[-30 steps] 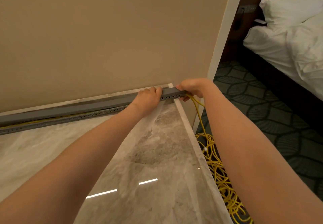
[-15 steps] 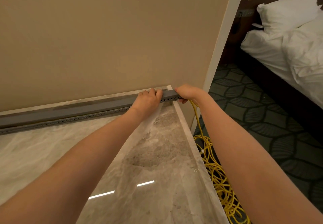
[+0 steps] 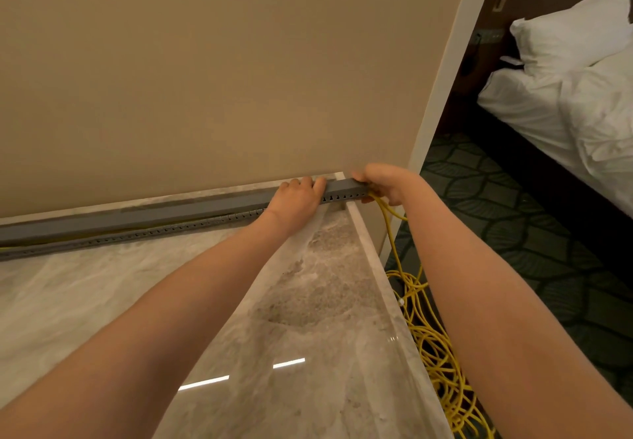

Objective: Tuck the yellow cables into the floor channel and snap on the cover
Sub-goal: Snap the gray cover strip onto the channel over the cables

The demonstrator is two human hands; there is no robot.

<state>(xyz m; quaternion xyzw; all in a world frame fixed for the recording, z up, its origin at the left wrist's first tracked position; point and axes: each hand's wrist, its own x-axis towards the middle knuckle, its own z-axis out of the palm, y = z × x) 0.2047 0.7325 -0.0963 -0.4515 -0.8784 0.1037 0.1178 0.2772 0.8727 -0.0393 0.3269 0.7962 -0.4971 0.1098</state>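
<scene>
A beige wall [image 3: 212,72] meets a polished marble floor [image 3: 102,301], and at 3 o'clock a doorway opens onto dark patterned carpet [image 3: 507,219] with a white-sheeted bed [image 3: 565,103] at 2 o'clock. Along the foot of the wall runs the grey floor channel [image 3: 113,237], its perforated side facing the room, with the grey cover [image 3: 164,215] lying on top. A thin line of yellow shows between cover and channel toward 9 o'clock.

The left hand [image 3: 295,199] presses down on the cover near its right end, fingers together and curled over the top edge. The right hand [image 3: 383,183] wraps the very end of the channel at the wall corner, fingers closed around it. The yellow cables [image 3: 435,346] leave the channel end under that hand, drop past the marble edge and pile in loose loops on the carpet at 5 o'clock. Both forearms cross the marble and hide parts of the channel and the cable run.

Compared with 0.5 s ago, both hands hold the same places; the view has only shifted slightly.
</scene>
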